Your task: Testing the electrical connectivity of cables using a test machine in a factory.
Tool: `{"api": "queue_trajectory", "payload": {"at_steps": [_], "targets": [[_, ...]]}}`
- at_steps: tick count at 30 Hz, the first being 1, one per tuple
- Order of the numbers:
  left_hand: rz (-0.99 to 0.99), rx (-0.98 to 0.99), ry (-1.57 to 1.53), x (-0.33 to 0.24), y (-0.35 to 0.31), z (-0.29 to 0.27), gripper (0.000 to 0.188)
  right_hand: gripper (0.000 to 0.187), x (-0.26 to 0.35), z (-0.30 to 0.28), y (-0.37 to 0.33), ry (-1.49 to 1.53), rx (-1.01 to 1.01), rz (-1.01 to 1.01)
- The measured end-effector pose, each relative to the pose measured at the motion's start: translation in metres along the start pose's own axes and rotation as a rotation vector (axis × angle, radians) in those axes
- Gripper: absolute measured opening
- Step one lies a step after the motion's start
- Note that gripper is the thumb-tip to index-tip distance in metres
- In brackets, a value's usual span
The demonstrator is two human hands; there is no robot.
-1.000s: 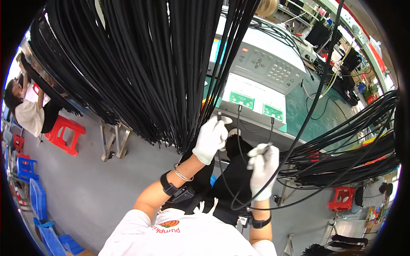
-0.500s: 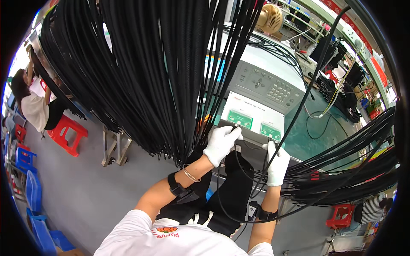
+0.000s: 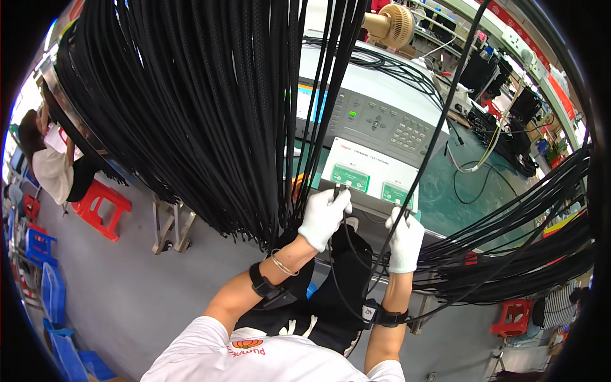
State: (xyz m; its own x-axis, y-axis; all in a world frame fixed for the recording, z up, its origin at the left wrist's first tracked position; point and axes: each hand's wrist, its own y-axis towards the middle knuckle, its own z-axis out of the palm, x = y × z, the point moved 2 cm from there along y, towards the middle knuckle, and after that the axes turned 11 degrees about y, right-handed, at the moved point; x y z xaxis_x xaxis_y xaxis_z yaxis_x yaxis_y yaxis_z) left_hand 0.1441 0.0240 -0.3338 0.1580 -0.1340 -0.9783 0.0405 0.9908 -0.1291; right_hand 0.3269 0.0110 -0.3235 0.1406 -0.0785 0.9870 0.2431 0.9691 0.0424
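Note:
My left hand, in a white glove, pinches a black cable plug beside the white socket on the left green circuit board. My right hand, also gloved, is closed around a black cable end just below the right green circuit board; whether that end sits in the socket is hidden. Both boards are mounted on a white test fixture box. Black cable loops down between my forearms, over my lap. Behind the box stands a grey test instrument with a keypad, a screen and a lit green indicator.
A dense curtain of black braided cables hangs at the left. More black cables spread over the right table edge. A beige fan stands behind the instrument. Red stools stand on the floor; another person sits far left.
The view has shifted slightly, so the instrument shows more fully. A green indicator is now visible on its panel. My left hand's plug is now left of the socket on its board.

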Motion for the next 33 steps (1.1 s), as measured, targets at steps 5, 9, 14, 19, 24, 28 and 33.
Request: {"api": "queue_trajectory", "payload": {"at_steps": [5, 9, 14, 19, 24, 28, 33], "targets": [[-0.104, 0.180, 0.165, 0.017, -0.032, 0.013, 0.026, 0.034, -0.016, -0.031, -0.023, -0.186, 0.021, -0.118], [0.029, 0.172, 0.128, 0.028, -0.021, 0.010, 0.029, 0.033, -0.042, -0.105, 0.000, -0.331, -0.255, -0.047], [-0.002, 0.214, -0.012, 0.025, -0.005, 0.000, 0.035, 0.036, -0.055, -0.127, 0.002, -0.365, -0.284, -0.157], [0.032, 0.202, -0.110, 0.014, 0.007, -0.002, 0.043, 0.040, -0.048, -0.052, -0.016, -0.084, 0.056, 0.052], [-0.009, 0.207, -0.157, 0.011, 0.014, -0.004, 0.045, 0.048, -0.036, -0.010, -0.010, 0.027, 0.116, 0.083], [-0.044, 0.185, -0.103, 0.007, 0.016, -0.004, 0.047, 0.049, -0.037, -0.007, -0.005, 0.137, 0.157, 0.108], [-0.042, 0.160, -0.184, 0.001, 0.018, 0.001, 0.046, 0.050, -0.040, -0.006, -0.003, 0.300, 0.181, 0.153]]}}
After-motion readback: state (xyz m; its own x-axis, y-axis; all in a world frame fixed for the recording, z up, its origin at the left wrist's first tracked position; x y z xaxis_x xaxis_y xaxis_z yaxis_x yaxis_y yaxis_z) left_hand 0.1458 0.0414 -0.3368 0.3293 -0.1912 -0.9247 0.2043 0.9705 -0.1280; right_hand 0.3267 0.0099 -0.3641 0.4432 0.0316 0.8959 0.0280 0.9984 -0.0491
